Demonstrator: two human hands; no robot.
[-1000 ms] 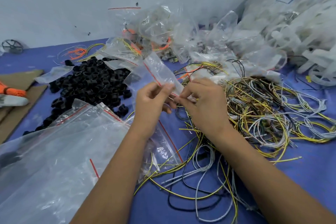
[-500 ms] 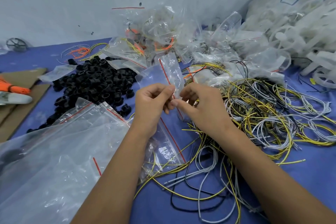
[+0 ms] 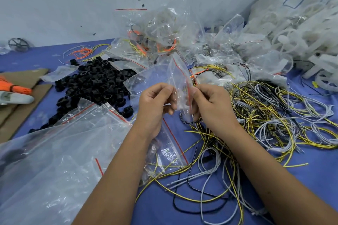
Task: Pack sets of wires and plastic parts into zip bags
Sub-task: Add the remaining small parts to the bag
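Both hands are raised together above the middle of the bench, which is covered in blue, and each pinches the same small clear zip bag with a red seal line. The left hand grips the bag's lower edge between thumb and curled fingers, and the right hand pinches it just beside, along the red strip, so the two hands nearly touch. The bag stands up from the fingers, tilted toward the far side, and whether it holds anything cannot be told. Under the right forearm and out toward the right edge lies a tangle of yellow, grey and black wires. A heap of black plastic parts sits left of the hands, toward the far edge. At the near left corner lie large clear bags, with another empty zip bag between the forearms. Along the far edge rises a pile of filled zip bags, and white plastic parts fill the far right corner. Cardboard and an orange bundle lie at the left edge.
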